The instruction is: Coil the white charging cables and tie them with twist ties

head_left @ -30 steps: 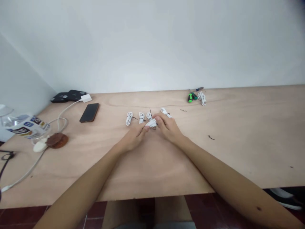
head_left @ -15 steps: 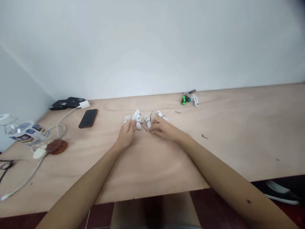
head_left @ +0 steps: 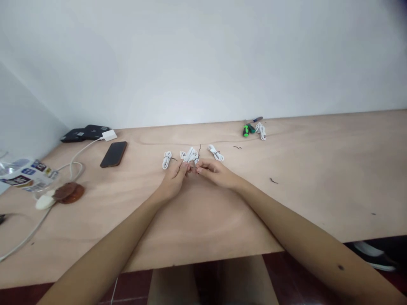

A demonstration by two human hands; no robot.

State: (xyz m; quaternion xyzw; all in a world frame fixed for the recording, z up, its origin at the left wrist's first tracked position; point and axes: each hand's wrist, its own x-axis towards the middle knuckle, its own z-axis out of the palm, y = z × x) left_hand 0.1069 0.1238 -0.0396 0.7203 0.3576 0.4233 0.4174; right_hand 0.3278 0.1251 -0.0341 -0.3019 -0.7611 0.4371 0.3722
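My left hand (head_left: 174, 177) is closed on a bundled white cable (head_left: 190, 155) near the middle of the table. Beside it, my right hand (head_left: 216, 171) pinches a short black tie, its fingertips close to the left ones. Partly hidden behind the fingers are more white cable coils. To the left lies a white coil (head_left: 167, 160) with a black tie round it. Another tied white coil (head_left: 216, 153) rests just beyond my right hand.
On the wooden table (head_left: 318, 169), a phone (head_left: 113, 154), black boxes (head_left: 93, 131), a white cord and a plastic bottle (head_left: 30, 173) stand left. Screwdrivers (head_left: 246, 130) and another white coil (head_left: 261, 131) lie back right, with loose black ties (head_left: 273, 180) nearer.
My left hand has moved right with the white cable. My right hand has shifted slightly left, bringing the black tie up to it. The view has shifted slightly.
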